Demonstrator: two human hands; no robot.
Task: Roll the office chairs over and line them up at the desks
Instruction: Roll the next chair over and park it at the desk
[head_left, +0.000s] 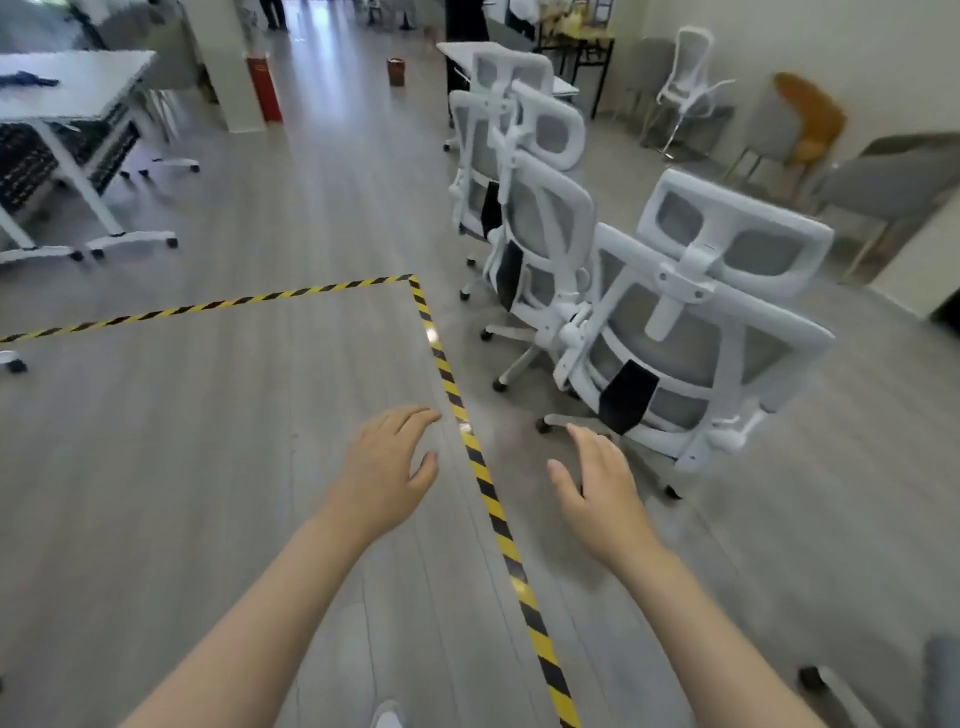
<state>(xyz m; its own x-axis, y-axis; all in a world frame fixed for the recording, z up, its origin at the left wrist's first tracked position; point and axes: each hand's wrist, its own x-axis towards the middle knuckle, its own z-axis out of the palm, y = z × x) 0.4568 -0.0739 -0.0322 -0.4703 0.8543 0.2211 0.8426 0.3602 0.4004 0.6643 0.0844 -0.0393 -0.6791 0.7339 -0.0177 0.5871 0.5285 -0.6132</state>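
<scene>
both arms reach forward over a grey floor. the left hand (387, 470) and right hand (602, 491) are spread wide, holding nothing. three white mesh office chairs (691, 332) stand bunched in a row just ahead on the right, untouched. a white surface (72, 98) waits well apart at far left, so the rolling and lining up seem still to do.

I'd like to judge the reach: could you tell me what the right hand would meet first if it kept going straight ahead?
Probably the nearest white chair; the open right hand points at its base, though depth is unclear.
</scene>
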